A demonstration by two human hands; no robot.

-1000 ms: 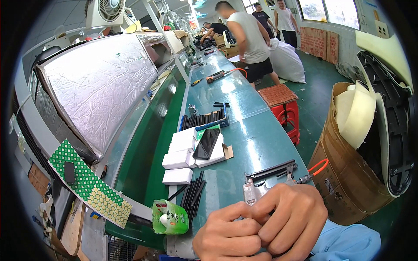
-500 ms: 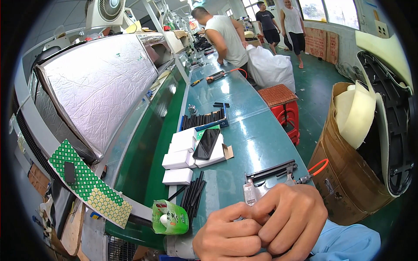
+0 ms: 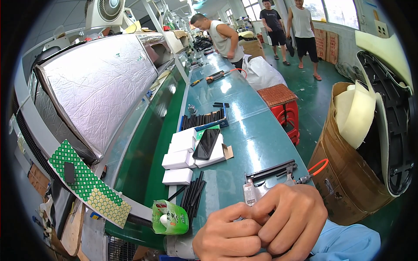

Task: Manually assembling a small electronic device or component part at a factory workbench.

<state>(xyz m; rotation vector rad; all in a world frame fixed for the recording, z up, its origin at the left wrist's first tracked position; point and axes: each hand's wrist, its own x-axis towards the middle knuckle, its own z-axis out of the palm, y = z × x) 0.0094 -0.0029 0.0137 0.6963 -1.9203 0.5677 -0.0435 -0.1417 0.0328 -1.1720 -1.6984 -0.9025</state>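
Both my hands are curled closed and pressed knuckle to knuckle at the lower edge, my left hand (image 3: 230,237) against my right hand (image 3: 294,217). Whatever the fingers may hold is hidden. Just beyond them a silver and black air staple gun (image 3: 249,191) lies on the teal table (image 3: 244,148), joined to an orange hose (image 3: 321,166). Left of my hands stands an opened green packet (image 3: 178,219) with something white in it. Loose black strips (image 3: 191,198) lie behind it, beside several small white boxes (image 3: 177,177). A black phone (image 3: 207,144) rests on top of the boxes.
A blue tray (image 3: 225,118) of black strips sits past the boxes, with another air tool (image 3: 214,77) farther along. The green conveyor (image 3: 152,174) runs at left. At right stand a red stool (image 3: 287,119) and a cardboard box (image 3: 344,174) with foam. Several people are farther back.
My hands and the things on the table have stayed put. The person at the far bench has turned, and two people in the walkway have come closer.
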